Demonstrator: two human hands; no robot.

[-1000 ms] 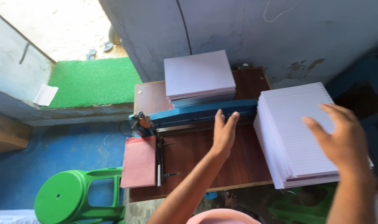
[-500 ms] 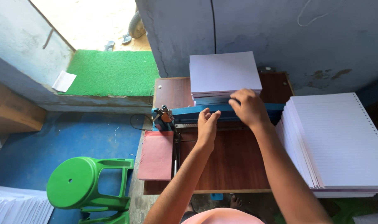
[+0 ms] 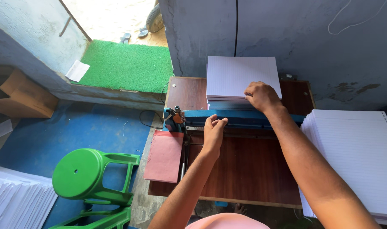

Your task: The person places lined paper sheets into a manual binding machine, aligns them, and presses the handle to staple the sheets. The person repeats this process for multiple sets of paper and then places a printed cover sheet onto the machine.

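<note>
A stack of white lined paper (image 3: 240,76) lies at the back of the brown wooden table (image 3: 244,165), behind a blue punching machine (image 3: 236,118). My right hand (image 3: 262,96) rests on the near right edge of that stack, fingers curled over the sheets. My left hand (image 3: 213,131) lies just in front of the blue machine with fingers bent, touching its front edge. A second, larger stack of lined punched paper (image 3: 354,157) sits on the right side of the table beside my right forearm.
A pink card sheet (image 3: 164,156) lies at the table's left edge. A green plastic stool (image 3: 89,176) stands on the blue floor at left, with white paper stacks (image 3: 15,199) further left. A cardboard box (image 3: 25,99) and green doormat (image 3: 125,65) lie beyond.
My right hand has moved from above the right paper stack across to the back stack and settled on its edge. My left hand stays at the blue machine.
</note>
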